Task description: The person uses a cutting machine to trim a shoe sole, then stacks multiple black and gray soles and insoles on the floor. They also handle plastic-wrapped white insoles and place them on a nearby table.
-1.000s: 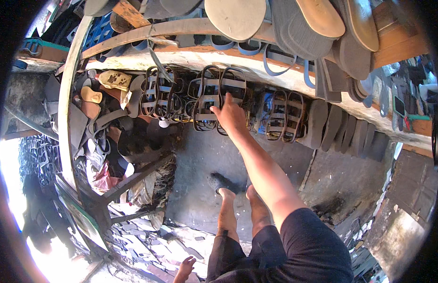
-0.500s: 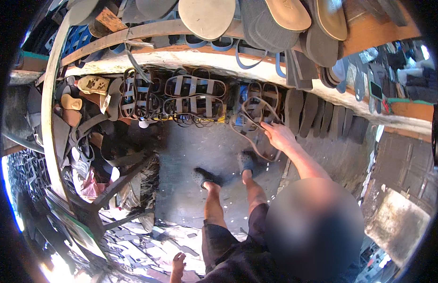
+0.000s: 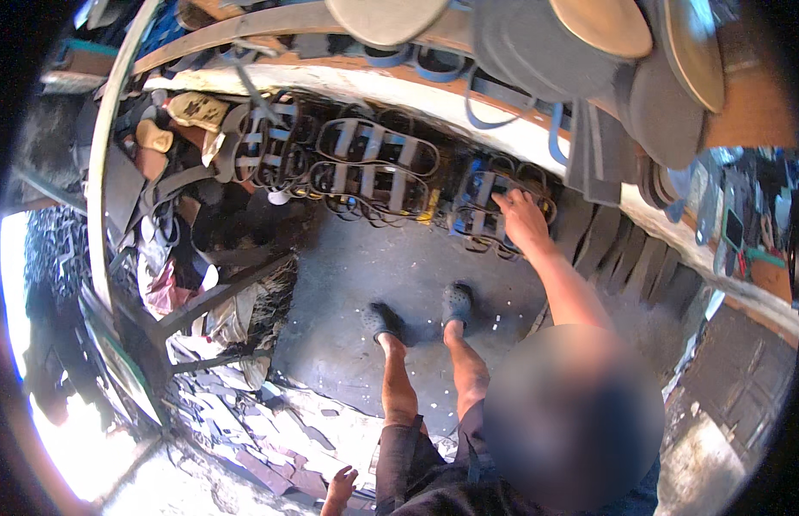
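Strapped black sandal, hung in the row along the wall ledge at its right end: right hand laid on it, fingers seemingly curled over the straps; left hand low, loosely open, holding nothing.

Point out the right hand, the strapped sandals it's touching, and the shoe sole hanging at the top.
right hand (image 3: 521, 219), head view, on the back of the hand.
strapped sandals (image 3: 477, 215), head view, on the grey straps left of the fingers.
shoe sole (image 3: 386, 19), head view, on its flat underside.
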The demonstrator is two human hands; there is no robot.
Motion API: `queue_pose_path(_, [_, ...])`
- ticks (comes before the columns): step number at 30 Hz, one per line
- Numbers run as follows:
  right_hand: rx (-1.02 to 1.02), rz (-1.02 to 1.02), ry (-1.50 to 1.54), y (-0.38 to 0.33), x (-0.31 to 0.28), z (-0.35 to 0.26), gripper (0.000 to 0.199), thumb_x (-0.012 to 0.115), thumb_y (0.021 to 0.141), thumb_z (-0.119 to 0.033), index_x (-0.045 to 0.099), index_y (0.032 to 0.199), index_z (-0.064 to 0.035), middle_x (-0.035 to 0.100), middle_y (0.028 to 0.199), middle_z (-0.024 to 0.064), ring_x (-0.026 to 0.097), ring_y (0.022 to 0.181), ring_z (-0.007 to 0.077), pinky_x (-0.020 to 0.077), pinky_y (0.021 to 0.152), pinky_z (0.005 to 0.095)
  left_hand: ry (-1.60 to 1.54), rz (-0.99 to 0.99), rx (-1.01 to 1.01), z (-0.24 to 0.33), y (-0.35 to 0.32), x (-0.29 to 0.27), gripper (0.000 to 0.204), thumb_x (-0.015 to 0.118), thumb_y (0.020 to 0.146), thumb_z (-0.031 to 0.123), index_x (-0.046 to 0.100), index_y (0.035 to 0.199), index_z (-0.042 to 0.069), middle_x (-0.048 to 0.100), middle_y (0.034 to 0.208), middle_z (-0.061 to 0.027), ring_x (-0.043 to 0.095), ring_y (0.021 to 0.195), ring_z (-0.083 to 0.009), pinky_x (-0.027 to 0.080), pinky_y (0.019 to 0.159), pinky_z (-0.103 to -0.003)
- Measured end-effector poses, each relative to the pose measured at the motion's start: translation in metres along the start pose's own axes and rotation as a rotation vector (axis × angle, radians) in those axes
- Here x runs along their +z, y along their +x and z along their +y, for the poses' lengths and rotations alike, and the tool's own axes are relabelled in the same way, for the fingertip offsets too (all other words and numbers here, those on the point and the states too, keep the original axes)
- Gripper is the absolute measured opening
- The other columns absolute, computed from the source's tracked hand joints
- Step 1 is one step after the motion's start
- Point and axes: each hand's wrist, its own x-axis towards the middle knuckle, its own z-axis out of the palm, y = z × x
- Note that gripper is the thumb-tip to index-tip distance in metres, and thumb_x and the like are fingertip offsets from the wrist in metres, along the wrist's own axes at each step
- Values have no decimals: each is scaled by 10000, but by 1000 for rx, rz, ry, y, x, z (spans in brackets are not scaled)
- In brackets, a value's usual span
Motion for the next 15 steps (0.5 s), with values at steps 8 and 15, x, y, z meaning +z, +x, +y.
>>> queue_pose_path(8, [-322, 227, 264, 124, -78, -171, 439, 590, 955, -97, 542, 1391, -129, 617, 1195, 182, 594, 1154, 375, 546, 923, 463, 73, -68, 375, -13, 25, 4, 493, 651, 1009, 250, 518, 1428, 29, 677, 1259, -148, 671, 1114, -248, 576, 840, -402])
queue_pose_path(15, [-319, 45, 196, 114, -72, -177, 441, 478, 979, -92, 611, 1388, -188, 663, 1225, 122, 647, 1138, 312, 577, 884, 457, -161, 36, 70, 61, -33, 17, 536, 678, 988, 300, 521, 1437, 51, 674, 1244, -130, 634, 1143, -223, 545, 882, -399])
